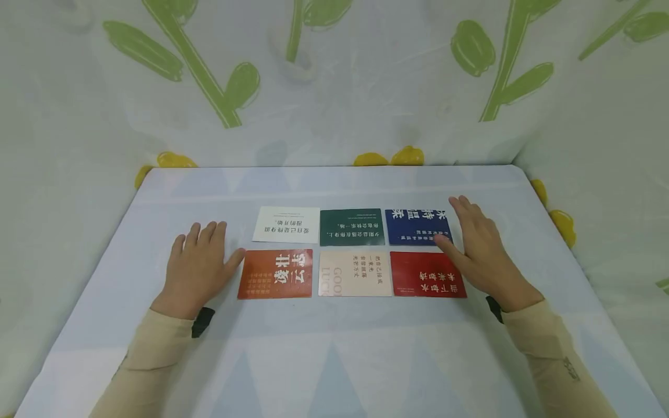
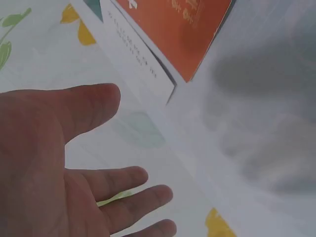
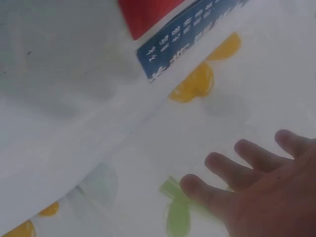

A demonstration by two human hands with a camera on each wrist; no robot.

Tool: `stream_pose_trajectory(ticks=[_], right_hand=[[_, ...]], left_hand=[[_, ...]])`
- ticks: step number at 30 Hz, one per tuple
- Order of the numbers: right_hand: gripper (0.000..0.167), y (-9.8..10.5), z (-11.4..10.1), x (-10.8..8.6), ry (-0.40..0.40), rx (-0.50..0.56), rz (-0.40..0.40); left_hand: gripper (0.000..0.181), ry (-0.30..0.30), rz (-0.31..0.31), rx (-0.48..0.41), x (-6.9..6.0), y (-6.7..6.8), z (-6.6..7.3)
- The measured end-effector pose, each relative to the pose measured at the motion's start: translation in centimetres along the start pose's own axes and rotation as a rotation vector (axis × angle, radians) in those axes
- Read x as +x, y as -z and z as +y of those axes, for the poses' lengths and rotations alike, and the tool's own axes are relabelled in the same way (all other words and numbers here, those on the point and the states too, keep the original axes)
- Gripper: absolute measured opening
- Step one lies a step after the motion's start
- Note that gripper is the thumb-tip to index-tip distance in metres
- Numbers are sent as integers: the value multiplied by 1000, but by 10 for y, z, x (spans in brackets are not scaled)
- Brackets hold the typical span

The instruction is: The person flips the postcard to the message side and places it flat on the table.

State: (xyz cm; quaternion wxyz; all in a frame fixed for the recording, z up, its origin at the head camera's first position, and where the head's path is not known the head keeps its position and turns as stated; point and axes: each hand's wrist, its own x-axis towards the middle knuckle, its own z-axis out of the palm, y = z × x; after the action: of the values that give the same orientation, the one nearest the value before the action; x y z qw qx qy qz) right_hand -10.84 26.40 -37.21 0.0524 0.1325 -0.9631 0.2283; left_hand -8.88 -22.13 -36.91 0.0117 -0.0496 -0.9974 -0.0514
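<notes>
Several printed cards lie in two rows on the table. The back row has a white card [image 1: 287, 225], a dark green card [image 1: 352, 227] and a navy blue card [image 1: 418, 226]. In front are an orange card [image 1: 275, 274], a cream card [image 1: 355, 274] and a red card [image 1: 428, 274]. My left hand [image 1: 197, 270], fingers spread and holding nothing, is just left of the orange card. On the other side, my right hand [image 1: 483, 249] holds nothing either; its thumb overlaps the blue card's edge in the head view. Whether the thumb touches it, I cannot tell.
A pale cloth with blue triangles covers the table [image 1: 334, 342]. Behind it and at both sides hangs a white curtain [image 1: 366, 87] with green leaf and yellow flower prints. Each wrist carries a small black piece at the sleeve's edge.
</notes>
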Motion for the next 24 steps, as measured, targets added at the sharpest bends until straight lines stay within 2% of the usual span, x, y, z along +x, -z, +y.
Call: stream_pose_trajectory(ticks=[3,5,10,12,18,24], right_hand=[[86,0,-6,4,0,-14,-18],[87,0,-11,8,-5,-21,-36],[89,-2,-23,24,26,-22,-48],[89,-6,-29,32,54,-11,-51],[93,-22,-61,56,121,1,-114],[94,-46,-96,72,157,28,-191]], left_hand=[[73,-19,-4,-14,5,2,-3],[74,-55,-8,-40,10,3,-6],[73,-227,-5,-132,31,-1,-13],[73,-269,-22,-153,40,-3,-15],[78,-244,-129,-161,62,-9,-22],[84,-241,-213,-168,78,-17,-28]])
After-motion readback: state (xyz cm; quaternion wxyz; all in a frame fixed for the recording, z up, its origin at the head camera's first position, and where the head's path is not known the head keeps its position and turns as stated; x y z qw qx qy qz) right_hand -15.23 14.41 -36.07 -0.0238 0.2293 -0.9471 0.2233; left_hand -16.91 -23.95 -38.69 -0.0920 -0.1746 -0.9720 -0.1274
